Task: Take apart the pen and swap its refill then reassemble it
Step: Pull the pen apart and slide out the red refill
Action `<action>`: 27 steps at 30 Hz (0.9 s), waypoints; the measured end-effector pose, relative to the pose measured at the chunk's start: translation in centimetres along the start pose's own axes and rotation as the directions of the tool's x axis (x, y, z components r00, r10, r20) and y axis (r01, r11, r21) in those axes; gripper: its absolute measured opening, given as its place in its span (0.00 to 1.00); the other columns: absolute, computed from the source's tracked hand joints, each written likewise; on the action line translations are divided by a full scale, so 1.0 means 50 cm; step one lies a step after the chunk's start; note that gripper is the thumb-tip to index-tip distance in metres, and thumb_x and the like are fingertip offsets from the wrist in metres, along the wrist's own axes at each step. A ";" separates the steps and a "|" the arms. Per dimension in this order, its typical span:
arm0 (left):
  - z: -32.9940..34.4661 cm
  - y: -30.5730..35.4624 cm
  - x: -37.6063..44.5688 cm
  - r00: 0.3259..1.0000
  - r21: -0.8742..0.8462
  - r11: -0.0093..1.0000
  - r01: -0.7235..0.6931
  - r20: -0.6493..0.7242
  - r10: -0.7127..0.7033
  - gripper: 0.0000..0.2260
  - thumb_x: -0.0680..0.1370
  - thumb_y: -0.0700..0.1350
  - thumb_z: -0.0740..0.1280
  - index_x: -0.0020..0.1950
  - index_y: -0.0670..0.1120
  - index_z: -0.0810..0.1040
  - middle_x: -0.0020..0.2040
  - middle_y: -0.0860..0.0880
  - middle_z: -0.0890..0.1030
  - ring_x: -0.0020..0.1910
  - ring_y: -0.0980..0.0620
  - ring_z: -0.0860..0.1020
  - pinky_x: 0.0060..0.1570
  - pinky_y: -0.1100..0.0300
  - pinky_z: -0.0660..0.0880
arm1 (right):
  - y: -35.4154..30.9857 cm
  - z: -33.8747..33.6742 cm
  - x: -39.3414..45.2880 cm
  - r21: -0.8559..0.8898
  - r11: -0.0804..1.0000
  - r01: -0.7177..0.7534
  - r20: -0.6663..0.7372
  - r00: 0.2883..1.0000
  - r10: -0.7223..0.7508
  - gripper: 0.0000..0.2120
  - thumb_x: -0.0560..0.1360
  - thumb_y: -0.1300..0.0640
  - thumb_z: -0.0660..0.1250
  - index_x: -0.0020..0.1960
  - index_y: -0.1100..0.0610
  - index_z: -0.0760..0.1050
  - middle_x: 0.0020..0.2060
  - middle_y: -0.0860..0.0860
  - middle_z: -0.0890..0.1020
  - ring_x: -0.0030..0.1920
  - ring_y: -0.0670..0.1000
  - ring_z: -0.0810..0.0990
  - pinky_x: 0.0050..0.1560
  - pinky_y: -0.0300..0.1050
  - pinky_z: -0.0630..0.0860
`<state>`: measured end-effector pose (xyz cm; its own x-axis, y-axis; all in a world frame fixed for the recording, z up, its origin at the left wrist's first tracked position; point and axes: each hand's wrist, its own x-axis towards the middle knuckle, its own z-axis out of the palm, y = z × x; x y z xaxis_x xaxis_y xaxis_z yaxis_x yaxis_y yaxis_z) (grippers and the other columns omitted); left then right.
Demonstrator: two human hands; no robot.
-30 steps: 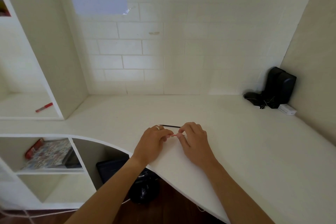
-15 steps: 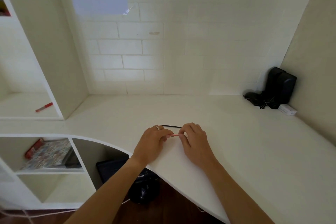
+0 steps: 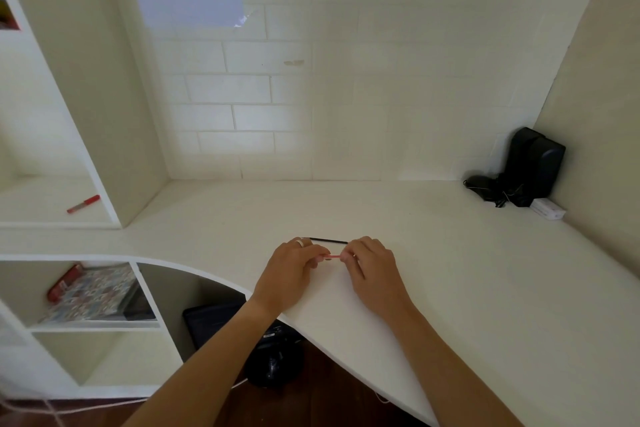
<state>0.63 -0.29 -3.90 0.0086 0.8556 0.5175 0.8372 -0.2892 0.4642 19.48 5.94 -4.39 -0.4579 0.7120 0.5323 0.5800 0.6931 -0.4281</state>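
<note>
1. Hands are meeting over the white desk [image 3: 450,253], close to its curved front edge.
2. The left hand [image 3: 287,274] is pinching one end of a thin red pen part [image 3: 333,256] with its fingertips; a ring is showing on one finger.
3. The right hand [image 3: 374,270] is pinching the other end of the same red part, with the fingers curled around it – only a short red piece is showing between the two hands.
4. Whether this red piece is the barrel or the refill, I cannot tell.
5. A thin black rod [image 3: 329,241] is lying flat on the desk just behind the hands, almost touching the knuckles; it is looking like a refill.
6. A black device [image 3: 533,166] with cables is standing in the far right corner of the desk, well apart from the hands.
7. A red marker [image 3: 83,203] is lying on a shelf to the left of the desk – far from the hands.
</note>
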 end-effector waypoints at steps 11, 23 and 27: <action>-0.002 0.003 0.000 1.000 0.003 1.000 -0.002 -0.004 0.002 0.15 0.78 0.35 0.61 0.53 0.49 0.84 0.40 0.54 0.78 0.40 0.55 0.75 0.41 0.61 0.72 | -0.002 -0.005 -0.001 0.017 1.000 0.006 0.009 1.000 -0.006 0.06 0.79 0.51 0.59 0.48 0.50 0.74 0.42 0.44 0.77 0.44 0.48 0.74 0.48 0.45 0.70; -0.005 0.005 -0.001 1.000 0.002 1.000 0.001 0.007 -0.001 0.15 0.78 0.35 0.61 0.54 0.49 0.84 0.40 0.54 0.78 0.41 0.56 0.75 0.42 0.60 0.74 | -0.008 -0.009 -0.001 0.043 0.999 -0.003 0.009 1.000 0.003 0.05 0.79 0.51 0.61 0.50 0.50 0.74 0.43 0.44 0.78 0.45 0.47 0.74 0.49 0.45 0.70; -0.002 0.002 -0.001 1.000 0.006 1.000 -0.002 0.006 0.002 0.16 0.78 0.34 0.61 0.54 0.50 0.84 0.40 0.54 0.78 0.41 0.55 0.75 0.42 0.60 0.73 | -0.008 -0.009 -0.001 0.050 0.999 0.020 0.014 1.000 -0.020 0.03 0.78 0.54 0.61 0.48 0.51 0.74 0.42 0.44 0.77 0.44 0.47 0.73 0.48 0.46 0.71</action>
<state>0.67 -0.40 -3.82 0.0134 0.8574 0.5145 0.8402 -0.2886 0.4590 19.58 5.55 -3.90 -0.4793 0.6993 0.5304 0.5362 0.7117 -0.4538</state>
